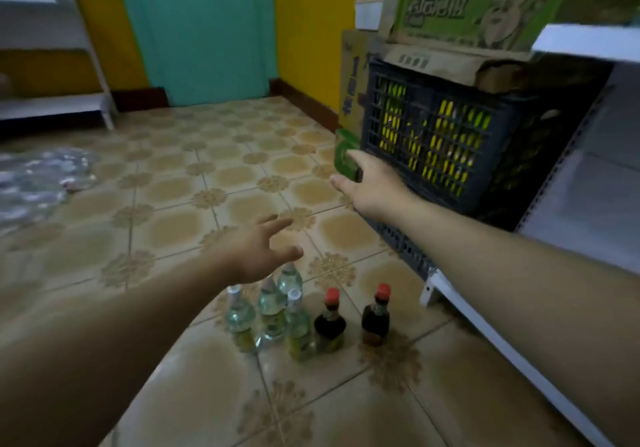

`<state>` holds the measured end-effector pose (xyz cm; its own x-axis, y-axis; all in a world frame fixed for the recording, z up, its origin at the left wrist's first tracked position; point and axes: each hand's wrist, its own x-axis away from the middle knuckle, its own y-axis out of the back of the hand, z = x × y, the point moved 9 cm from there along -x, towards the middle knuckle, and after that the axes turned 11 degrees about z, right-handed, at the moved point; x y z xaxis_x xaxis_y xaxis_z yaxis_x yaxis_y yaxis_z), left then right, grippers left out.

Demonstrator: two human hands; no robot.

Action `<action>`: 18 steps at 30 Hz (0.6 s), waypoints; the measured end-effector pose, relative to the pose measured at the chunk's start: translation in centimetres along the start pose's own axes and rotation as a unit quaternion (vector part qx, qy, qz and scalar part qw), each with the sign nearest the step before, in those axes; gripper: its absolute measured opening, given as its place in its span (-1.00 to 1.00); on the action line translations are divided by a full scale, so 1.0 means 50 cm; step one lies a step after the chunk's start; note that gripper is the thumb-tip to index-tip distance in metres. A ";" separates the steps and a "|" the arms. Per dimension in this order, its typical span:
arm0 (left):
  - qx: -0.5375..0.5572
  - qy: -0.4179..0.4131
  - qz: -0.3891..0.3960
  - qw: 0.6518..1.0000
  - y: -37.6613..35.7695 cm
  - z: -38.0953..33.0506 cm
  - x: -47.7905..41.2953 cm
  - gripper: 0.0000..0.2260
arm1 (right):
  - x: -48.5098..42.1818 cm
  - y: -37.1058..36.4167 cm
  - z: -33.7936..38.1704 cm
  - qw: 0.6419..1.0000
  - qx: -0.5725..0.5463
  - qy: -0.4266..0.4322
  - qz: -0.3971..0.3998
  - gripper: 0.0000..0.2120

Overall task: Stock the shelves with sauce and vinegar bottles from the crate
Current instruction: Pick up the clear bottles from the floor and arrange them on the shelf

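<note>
bottles (273, 308) are standing on the floor (207, 169) under my left hand (249, 252), its fingers (275, 221) spreading, empty; my right hand (367, 187) is reaching the crate (433, 135), grip hidden. tugging it, i am risking toppling the boxes (485, 6) above.

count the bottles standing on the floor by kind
clear bottles with white caps: 4
dark bottles with red caps: 2
total: 6
</note>
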<state>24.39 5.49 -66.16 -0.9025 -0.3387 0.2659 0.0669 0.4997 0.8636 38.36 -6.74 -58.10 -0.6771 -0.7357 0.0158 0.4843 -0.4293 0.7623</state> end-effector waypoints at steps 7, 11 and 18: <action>0.039 0.075 0.040 0.996 -0.194 0.209 0.086 -0.28 | 0.007 -0.373 -0.053 0.988 -0.015 -0.017 0.151 -0.29; 0.098 0.090 0.060 0.989 -0.277 0.230 0.068 -0.28 | 0.011 -0.510 -0.121 0.971 0.023 -0.044 0.234 -0.20; 0.170 0.157 0.101 0.967 -0.339 0.222 0.028 -0.27 | -0.017 -0.565 -0.197 0.967 0.084 -0.043 0.235 -0.55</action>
<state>17.25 5.40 -85.17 -0.7077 -0.4059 0.5783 0.0363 0.7965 0.6035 30.73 0.83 -86.01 -0.4515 -0.7791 0.4349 0.6583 0.0381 0.7518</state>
